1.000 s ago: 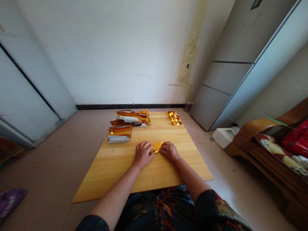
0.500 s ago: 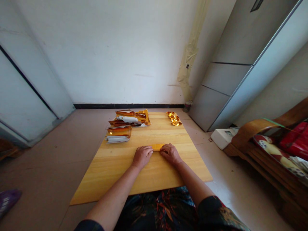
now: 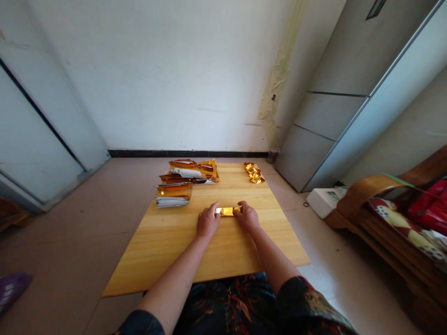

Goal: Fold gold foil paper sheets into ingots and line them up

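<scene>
Gold foil strip [image 3: 226, 211] — left hand [image 3: 208, 222], right hand [image 3: 247, 217] gripping both ends

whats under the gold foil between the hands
The gold foil strip lies on the wooden board between the left hand and right hand; the wood right beneath it is covered.
</scene>
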A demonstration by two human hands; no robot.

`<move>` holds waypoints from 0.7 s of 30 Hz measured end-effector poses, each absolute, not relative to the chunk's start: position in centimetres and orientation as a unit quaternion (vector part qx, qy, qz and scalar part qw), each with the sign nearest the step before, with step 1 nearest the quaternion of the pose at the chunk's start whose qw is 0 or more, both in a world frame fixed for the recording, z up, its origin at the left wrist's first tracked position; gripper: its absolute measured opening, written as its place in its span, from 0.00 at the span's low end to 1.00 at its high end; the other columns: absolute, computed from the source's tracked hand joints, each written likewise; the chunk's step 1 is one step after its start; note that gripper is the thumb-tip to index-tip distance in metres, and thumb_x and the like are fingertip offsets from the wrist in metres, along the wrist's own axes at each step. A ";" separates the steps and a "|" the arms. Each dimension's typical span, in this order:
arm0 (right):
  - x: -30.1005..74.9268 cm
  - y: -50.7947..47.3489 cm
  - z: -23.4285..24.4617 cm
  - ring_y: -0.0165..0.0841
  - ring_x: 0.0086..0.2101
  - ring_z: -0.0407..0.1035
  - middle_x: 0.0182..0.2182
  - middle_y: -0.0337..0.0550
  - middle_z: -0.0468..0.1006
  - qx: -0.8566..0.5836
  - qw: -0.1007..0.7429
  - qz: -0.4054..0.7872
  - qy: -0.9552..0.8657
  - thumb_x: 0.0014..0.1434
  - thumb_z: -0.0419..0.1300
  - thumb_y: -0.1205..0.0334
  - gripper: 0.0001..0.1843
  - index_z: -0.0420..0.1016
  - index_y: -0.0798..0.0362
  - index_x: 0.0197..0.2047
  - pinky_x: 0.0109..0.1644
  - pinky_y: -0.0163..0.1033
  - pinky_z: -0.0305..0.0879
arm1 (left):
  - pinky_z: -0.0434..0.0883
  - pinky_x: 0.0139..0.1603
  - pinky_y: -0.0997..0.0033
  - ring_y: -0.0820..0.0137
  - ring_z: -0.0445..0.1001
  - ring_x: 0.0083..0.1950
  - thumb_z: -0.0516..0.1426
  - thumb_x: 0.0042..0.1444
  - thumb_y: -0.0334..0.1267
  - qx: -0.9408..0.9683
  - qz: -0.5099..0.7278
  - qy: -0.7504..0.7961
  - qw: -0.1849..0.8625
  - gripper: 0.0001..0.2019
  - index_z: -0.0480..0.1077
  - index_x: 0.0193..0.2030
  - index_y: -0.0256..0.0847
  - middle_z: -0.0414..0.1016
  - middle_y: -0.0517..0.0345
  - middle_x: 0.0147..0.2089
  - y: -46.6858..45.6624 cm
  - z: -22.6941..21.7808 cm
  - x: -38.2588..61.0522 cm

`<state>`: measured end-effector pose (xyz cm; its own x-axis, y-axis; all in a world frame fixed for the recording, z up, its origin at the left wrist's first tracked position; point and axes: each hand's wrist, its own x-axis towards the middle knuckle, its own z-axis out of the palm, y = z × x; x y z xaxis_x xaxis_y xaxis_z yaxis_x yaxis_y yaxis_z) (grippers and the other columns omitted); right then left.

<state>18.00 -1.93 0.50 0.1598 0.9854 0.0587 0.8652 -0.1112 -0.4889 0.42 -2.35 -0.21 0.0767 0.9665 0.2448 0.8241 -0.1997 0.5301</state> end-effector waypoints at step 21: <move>17.0 -2.6 0.2 0.31 0.35 0.68 0.35 0.42 0.77 -0.709 0.197 0.053 -0.675 0.59 0.55 0.61 0.05 0.70 0.51 0.38 0.35 0.33 0.54 | 0.60 0.41 0.64 0.62 0.67 0.45 0.48 0.61 0.37 0.777 0.164 0.607 0.038 0.15 0.75 0.44 0.50 0.74 0.52 0.40 -3.2 0.4 0.6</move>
<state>16.99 -2.56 0.17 0.0832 0.9782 0.1902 0.9361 -0.0112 -0.3516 0.64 -3.17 0.38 0.2106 0.9550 0.2087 0.9304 -0.2613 0.2570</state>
